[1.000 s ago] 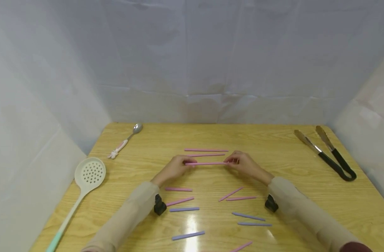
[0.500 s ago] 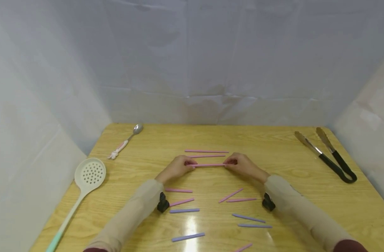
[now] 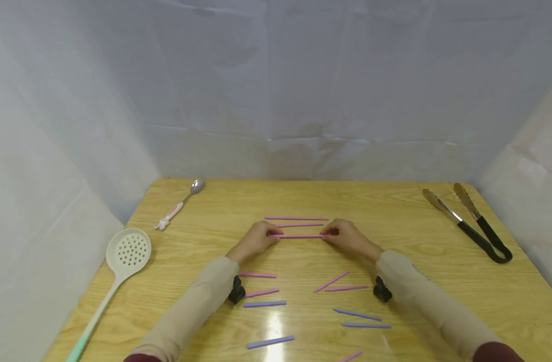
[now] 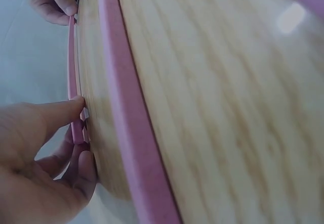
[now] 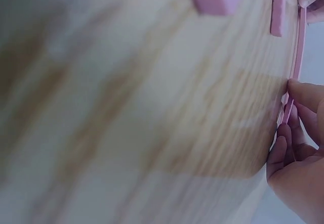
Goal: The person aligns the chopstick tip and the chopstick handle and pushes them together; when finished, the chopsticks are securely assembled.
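Note:
Between my two hands a thin, straight pink stick [image 3: 300, 236] lies crosswise in the middle of the table. My left hand [image 3: 256, 240] pinches its left end between thumb and fingers, as the left wrist view shows close up. The right end is pinched by my right hand [image 3: 350, 240], with the fingertips curled in at the stick. Just behind it, roughly parallel, are two more pink sticks, the farther one [image 3: 296, 218] fully in sight. The nearer one [image 3: 303, 225] is partly covered at its left end by my left hand.
Shorter pink sticks [image 3: 347, 288] and violet sticks [image 3: 270, 342] lie scattered nearer me, some beside my left sleeve. A slotted skimmer [image 3: 130, 250] and a spoon [image 3: 196, 186] with a rabbit handle lie left. Black-handled tongs [image 3: 484, 239] lie spread at right. White sheeting [image 3: 294, 100] surrounds the wooden table.
Both forearms have shifted slightly inward, toward each other. My hands stay at the ends of the same pink stick, which has barely moved; the fingers of my right hand have drawn closer together.

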`<state>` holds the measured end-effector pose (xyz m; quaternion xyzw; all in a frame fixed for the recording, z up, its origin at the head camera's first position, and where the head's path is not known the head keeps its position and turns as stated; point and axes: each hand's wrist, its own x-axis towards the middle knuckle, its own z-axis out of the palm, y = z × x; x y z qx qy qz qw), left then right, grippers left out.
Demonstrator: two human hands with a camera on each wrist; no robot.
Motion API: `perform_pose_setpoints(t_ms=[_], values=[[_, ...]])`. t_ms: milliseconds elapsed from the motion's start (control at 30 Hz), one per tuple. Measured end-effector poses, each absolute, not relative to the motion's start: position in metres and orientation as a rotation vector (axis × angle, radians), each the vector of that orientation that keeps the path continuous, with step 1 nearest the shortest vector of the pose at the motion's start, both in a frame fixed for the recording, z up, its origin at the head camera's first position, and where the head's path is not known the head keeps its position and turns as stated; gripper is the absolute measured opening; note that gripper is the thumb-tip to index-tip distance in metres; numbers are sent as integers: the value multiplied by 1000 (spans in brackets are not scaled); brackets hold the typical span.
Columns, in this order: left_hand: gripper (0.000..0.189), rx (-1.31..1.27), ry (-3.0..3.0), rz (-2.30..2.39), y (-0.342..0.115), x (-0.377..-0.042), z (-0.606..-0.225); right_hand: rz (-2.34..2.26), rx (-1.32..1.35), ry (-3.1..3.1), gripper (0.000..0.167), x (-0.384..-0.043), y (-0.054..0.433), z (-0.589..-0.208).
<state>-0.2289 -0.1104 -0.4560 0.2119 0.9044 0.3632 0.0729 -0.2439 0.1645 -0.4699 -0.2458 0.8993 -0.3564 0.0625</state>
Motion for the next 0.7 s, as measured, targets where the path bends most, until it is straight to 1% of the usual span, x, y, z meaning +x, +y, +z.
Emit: perform_pose_setpoints(t_ms=[100, 133, 267, 333, 367, 700], values=[[16, 660, 2704, 1091, -113, -230, -458, -1067, -737, 2716, 11, -244, 164, -470], [17, 702, 2702, 1105, -116, -235, -468, -1066, -735, 2715, 11, -244, 164, -470], [16, 708, 2701, 1088, -117, -237, -469, -1069, -735, 2712, 11, -243, 164, -470], [16, 695, 2693, 1090, -116, -236, -468, -1075, -737, 2708, 11, -243, 163, -470], [16, 645, 2689, 1073, -113, -231, -458, -1077, -737, 2707, 11, -243, 163, -470], [18, 538, 2660, 1031, -110, -227, -449, -1086, -691, 2707, 12, -242, 162, -468]])
